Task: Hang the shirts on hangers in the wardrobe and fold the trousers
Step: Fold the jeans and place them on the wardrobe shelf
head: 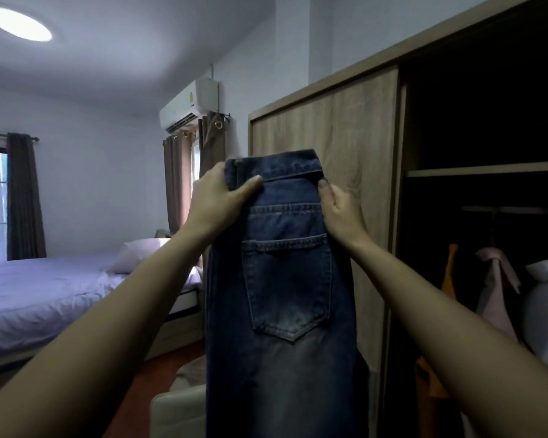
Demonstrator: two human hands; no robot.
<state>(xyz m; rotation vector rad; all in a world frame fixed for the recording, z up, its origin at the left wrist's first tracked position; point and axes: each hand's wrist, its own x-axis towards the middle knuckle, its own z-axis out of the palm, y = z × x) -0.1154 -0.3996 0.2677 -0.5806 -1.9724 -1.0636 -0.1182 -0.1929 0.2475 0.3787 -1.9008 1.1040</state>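
A: In the head view, where are the trousers?

B: In the centre of the frame. The jeans point(282, 279) hang full length in front of the wardrobe's sliding door point(329, 128). One back pocket faces the camera and the legs run off the bottom edge. With only one pocket showing, I'd say they are already doubled leg on leg.

A: And the hands?

B: Both are on the waistband. The left hand point(219, 197) wraps the left edge with its thumb laid across the denim. The right hand point(339, 213) pinches the right edge, with its fingers curled behind the cloth.

A: Which step is this?

B: The trouser fold, I'd judge, and near its start, since the length is lined up but there is no crosswise fold. Some shirts look done: a pink shirt point(497, 289) and a white shirt point(544, 311) hang in the open bay at the right of the frame.

A: What does the next move call for?

B: A flat surface, probably. The bed point(45, 295) at lower left would serve. The hems should go down first with the waistband corners kept level so the seams match, and then the waistband comes over the legs.
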